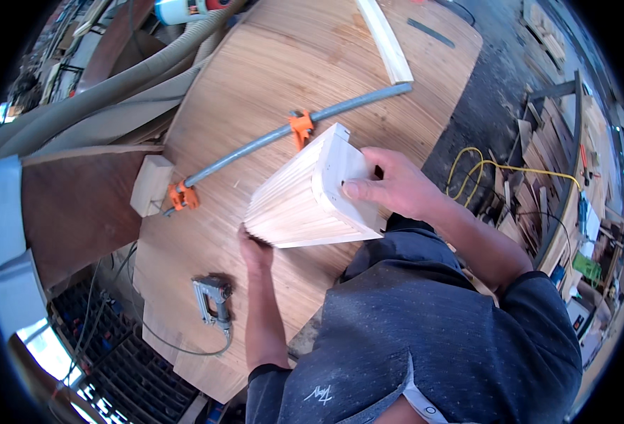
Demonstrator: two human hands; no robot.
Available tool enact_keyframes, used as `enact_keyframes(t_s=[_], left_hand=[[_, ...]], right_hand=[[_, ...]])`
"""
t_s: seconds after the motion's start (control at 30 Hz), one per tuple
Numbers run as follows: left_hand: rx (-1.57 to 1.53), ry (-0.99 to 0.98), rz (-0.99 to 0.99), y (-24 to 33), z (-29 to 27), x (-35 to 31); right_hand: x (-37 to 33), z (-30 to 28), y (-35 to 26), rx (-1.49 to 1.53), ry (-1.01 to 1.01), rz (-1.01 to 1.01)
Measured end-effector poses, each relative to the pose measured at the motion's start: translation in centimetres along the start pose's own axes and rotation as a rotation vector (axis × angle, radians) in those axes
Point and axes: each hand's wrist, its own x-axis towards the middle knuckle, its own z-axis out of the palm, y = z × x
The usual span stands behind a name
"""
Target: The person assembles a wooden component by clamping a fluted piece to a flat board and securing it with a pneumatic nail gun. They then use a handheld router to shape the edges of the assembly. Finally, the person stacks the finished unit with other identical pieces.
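Note:
A pale wooden box with slatted sides (290, 187) is held tilted above the wooden worktable, close to my body. My right hand (400, 185) grips its near right end panel, thumb on the panel's face by a dark hole. At the box's lower left end, my left hand (255, 249) supports it from beneath; most of those fingers are hidden behind the box. Just beyond the box lies a pipe clamp (255, 145) with orange jaws. A grey nail gun (214, 302) rests on the table left of my left forearm, with a hose attached.
The wooden worktable (326, 42) carries a pale wood strip (386, 42) and a dark flat strip (430, 33) at its far end. A wood block (152, 185) sits by the left edge. Thick grey hoses (128, 78) run along the left. Scrap boards (545, 152) and a yellow cord (516, 167) are at right.

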Motion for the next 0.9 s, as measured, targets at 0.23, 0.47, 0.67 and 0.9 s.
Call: enact_keyframes(t_s=[0.23, 0.47, 0.67, 0.9], left_hand=[[-0.19, 0.045, -0.02, -2.9, 0.6, -1.3], [-0.285, 0.05, -0.031, -3.6, 2.2, -2.6], [-0.255, 0.082, 0.132, -1.7, 2.2, -3.1], [-0.018, 0.043, 0.526, 4.6, 3.5, -6.5]], right_hand=[[-2.6, 1.8, -2.3, 0.005, -0.053, -0.129], [-4.5, 2.8, -3.4, 0.03, -0.166, -0.237], [-5.2, 2.7, -4.2, 0.198, -0.15, -0.232], [-2.7, -0.9, 2.4, 0.452, 0.114, -0.079]])
